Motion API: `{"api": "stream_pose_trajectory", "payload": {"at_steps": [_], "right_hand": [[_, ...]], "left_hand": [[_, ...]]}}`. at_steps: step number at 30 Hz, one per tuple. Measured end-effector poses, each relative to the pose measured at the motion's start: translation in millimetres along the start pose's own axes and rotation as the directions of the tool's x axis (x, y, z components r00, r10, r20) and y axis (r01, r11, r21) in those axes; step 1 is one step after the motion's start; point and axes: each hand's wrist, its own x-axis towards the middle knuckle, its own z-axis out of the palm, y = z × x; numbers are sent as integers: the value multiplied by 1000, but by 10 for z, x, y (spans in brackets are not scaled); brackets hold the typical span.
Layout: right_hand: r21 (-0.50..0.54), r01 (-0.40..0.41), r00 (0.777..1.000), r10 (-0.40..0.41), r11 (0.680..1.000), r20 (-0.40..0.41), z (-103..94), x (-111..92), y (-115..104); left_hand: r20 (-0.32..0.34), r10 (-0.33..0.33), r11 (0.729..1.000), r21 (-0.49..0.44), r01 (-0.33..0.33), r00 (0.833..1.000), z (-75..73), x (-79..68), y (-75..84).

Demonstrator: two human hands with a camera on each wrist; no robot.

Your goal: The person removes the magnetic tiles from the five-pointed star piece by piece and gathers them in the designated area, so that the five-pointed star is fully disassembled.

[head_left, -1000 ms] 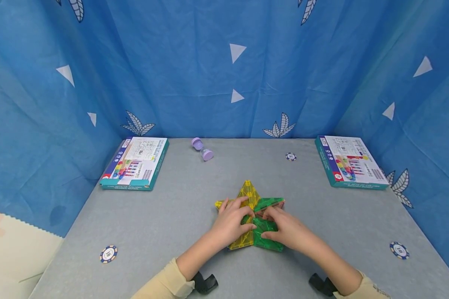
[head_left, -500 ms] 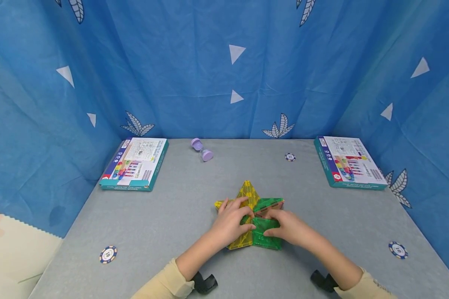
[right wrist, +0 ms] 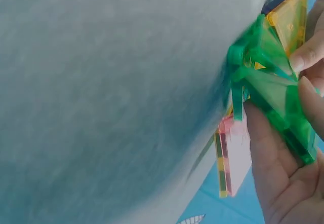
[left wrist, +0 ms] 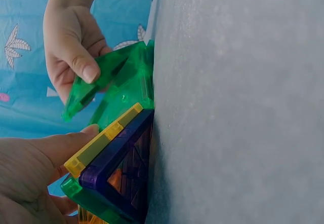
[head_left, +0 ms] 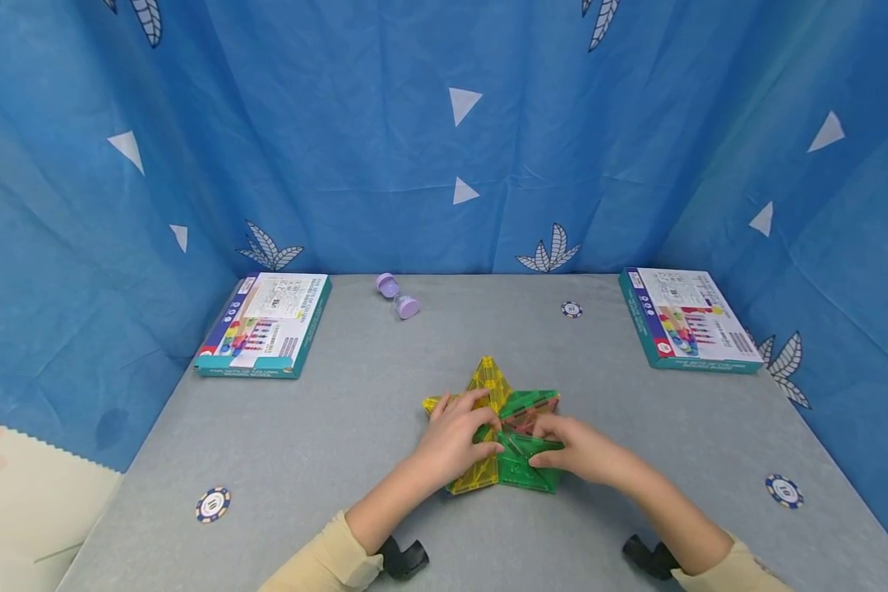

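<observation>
A star of translucent magnetic tiles [head_left: 490, 382] lies on the grey table, its points yellow on the left and green on the right. My left hand [head_left: 451, 440] grips its yellow side, the thumb against a yellow tile [right wrist: 289, 24]. Between thumb and fingers, my right hand [head_left: 585, 452] pinches a green triangular tile [left wrist: 81, 93], tilted up at the lower right point. A dark purple tile [left wrist: 114, 178] lines the yellow one in the left wrist view. Beside the right fingers shows a pinkish tile [right wrist: 235, 155]. My palms hide part of the star's middle.
Flat boxes lie at the back left [head_left: 266, 321] and back right [head_left: 688, 316]. A purple-capped hourglass-like item [head_left: 398, 296] is near the back edge. Chip-like discs sit at the left [head_left: 212, 505], right [head_left: 784, 491] and back [head_left: 571, 309]. A blue curtain [head_left: 385, 148] hangs behind.
My right hand has moved slightly right, and the green tile it pinches now stands tilted with a fold showing. The left hand stays in place on the yellow side.
</observation>
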Motion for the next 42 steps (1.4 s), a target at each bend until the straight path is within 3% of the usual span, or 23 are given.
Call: {"api": "stream_pose_trajectory", "payload": {"at_steps": [6, 9, 12, 15, 17, 19, 24, 28, 33, 35, 37, 39, 42], "right_hand": [[60, -2, 998, -2, 998, 65, -126, -143, 13], [95, 10, 999, -15, 995, 51, -266, -202, 28], [117, -5, 997, 13, 993, -71, -492, -190, 74], [214, -69, 964, 121, 974, -238, -786, -73, 191], [343, -128, 913, 245, 930, -325, -991, 45, 325], [487, -157, 859, 362, 859, -362, -1165, 174, 485], [725, -200, 748, 580, 659, -321, -1393, 464, 815], [808, -204, 691, 666, 553, -281, -1408, 626, 927], [905, -172, 635, 746, 390, -201, -1372, 707, 938], [929, -158, 626, 761, 335, -168, -1369, 701, 938], [937, -161, 629, 764, 309, -144, -1375, 678, 946], [937, -167, 644, 754, 307, -132, -1389, 640, 949], [930, -165, 694, 708, 329, -127, -1427, 556, 938]], "left_hand": [[3, 6, 1000, -6, -5, 1000, 21, 6, -5], [-3, 10, 1000, -15, -10, 1000, 21, -1, -9], [-6, 9, 1000, -28, -9, 1000, 13, -6, -10], [-10, 10, 999, -33, -10, 1000, 0, -9, -19], [-15, 14, 999, -32, -14, 1000, -2, -7, -27], [-21, 20, 999, -30, -21, 1000, -1, -3, -33], [-14, 23, 999, -27, -24, 1000, 0, -14, -32], [-4, 18, 999, -34, -18, 1000, 0, -18, -21], [-7, 16, 999, -38, -16, 1000, 12, -17, -10], [-7, 16, 999, -38, -17, 1000, 17, -17, -7], [-7, 17, 999, -39, -17, 1000, 20, -17, -7], [-10, 19, 999, -39, -20, 1000, 23, -14, -11], [-22, 27, 999, -35, -27, 999, 17, -1, -24]]}}
